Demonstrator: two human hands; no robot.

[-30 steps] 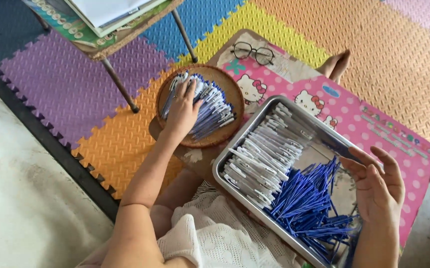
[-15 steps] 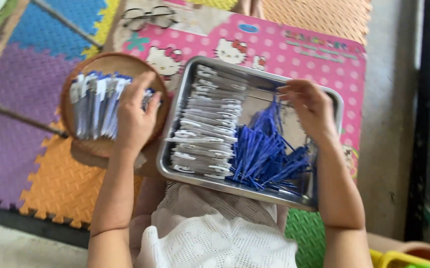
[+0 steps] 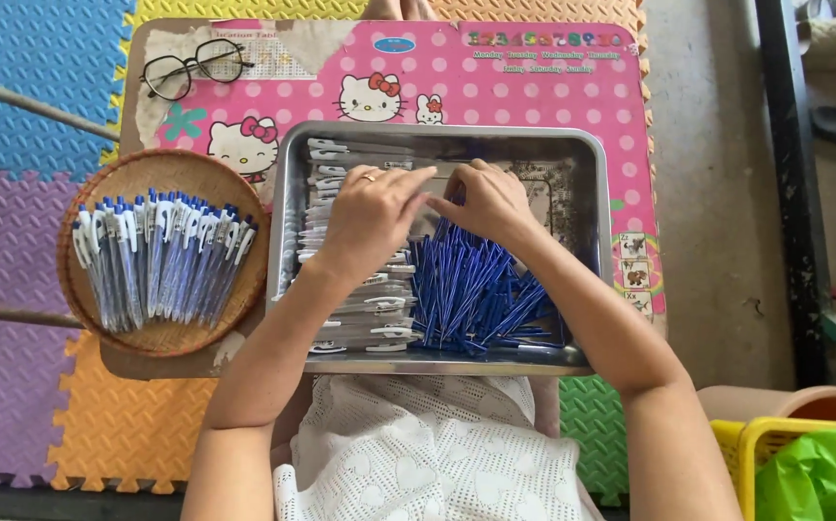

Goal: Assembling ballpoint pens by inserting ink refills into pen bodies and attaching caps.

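Hands together now over the metal tray (image 3: 587, 154) on the pink table (image 3: 534, 87): left hand (image 3: 372, 214) off the wicker basket (image 3: 99, 183), where it rested a second ago, and across to the row of white pen barrels (image 3: 365, 309); right hand (image 3: 488, 205) in from the tray's far edge. Fingertips nearly touching above the heap of blue refills (image 3: 476, 289), pinched narrow, whatever lies between them too small to tell. Finished pens (image 3: 157, 256) untouched in the basket. Glasses (image 3: 196, 68) at the table's corner. Seemingly another barrel and refill about to be joined.
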